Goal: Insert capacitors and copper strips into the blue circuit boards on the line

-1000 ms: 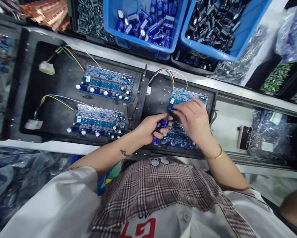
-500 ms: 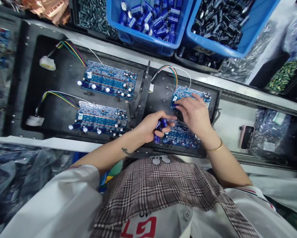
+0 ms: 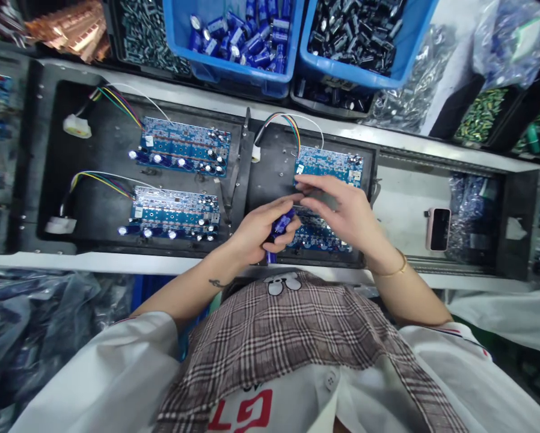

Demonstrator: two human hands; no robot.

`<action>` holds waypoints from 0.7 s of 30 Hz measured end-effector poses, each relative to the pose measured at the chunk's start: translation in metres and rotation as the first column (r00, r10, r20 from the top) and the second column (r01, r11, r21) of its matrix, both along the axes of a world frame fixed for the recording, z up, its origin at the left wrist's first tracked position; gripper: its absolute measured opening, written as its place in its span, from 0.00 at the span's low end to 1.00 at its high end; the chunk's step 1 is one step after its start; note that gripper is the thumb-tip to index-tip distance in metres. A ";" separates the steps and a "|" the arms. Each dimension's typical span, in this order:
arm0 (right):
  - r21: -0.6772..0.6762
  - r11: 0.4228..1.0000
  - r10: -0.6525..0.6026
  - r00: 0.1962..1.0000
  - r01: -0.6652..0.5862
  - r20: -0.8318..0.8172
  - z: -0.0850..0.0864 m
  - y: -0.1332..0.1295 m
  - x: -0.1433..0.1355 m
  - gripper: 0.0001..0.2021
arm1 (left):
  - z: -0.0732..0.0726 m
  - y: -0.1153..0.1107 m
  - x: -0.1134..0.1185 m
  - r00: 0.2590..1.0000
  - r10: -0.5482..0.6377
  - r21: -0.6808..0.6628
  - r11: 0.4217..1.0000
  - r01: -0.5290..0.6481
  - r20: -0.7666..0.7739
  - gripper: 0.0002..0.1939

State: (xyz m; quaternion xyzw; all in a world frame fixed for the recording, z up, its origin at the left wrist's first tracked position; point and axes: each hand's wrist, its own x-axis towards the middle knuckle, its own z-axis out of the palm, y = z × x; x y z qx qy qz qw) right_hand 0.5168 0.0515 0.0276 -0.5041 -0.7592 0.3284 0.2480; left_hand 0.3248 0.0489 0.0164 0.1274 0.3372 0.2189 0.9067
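Note:
My left hand is closed around several blue capacitors, one of them poking out below the fingers. Beside it, my right hand has its thumb and forefinger apart, and no part shows between them. Its fingertips are over the lower left of the upper right circuit board and close to my left fingertips; that corner is partly hidden. Below lies another circuit board, partly covered by both hands. To the left, an upper board and a lower board carry blue capacitors along their lower edges.
A blue bin of blue capacitors and a blue bin of dark capacitors stand behind the black tray. White connectors hang on coloured wires. A phone lies at the right, beside plastic bags.
My right hand has drawn back left and down from the upper right board, and its fingers have parted. My left hand still holds its capacitors. The whole view has shifted somewhat.

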 end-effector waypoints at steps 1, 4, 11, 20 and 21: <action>-0.088 0.996 0.002 0.997 -0.009 -0.078 0.008 -0.010 -0.001 0.20 | 0.004 -0.004 0.003 1.000 -0.015 0.021 1.000 0.015 -0.003 0.16; -0.243 0.970 -0.066 0.973 0.011 -0.222 0.019 -0.042 0.002 0.22 | 0.013 -0.019 0.014 0.996 -0.091 0.021 0.996 0.092 -0.012 0.13; -0.144 0.916 -0.389 0.917 0.376 -0.083 -0.005 -0.113 0.049 0.07 | -0.001 -0.072 0.024 0.971 -0.239 -0.251 0.939 0.234 0.012 0.10; 0.171 0.983 -0.131 0.912 0.068 0.390 -0.027 -0.119 0.048 0.11 | -0.017 -0.086 0.023 0.941 -0.338 -0.197 0.922 0.334 0.016 0.13; 0.173 0.983 -0.129 0.904 0.062 0.407 -0.028 -0.118 0.047 0.11 | -0.016 -0.086 0.022 0.946 -0.323 -0.206 0.925 0.319 0.018 0.13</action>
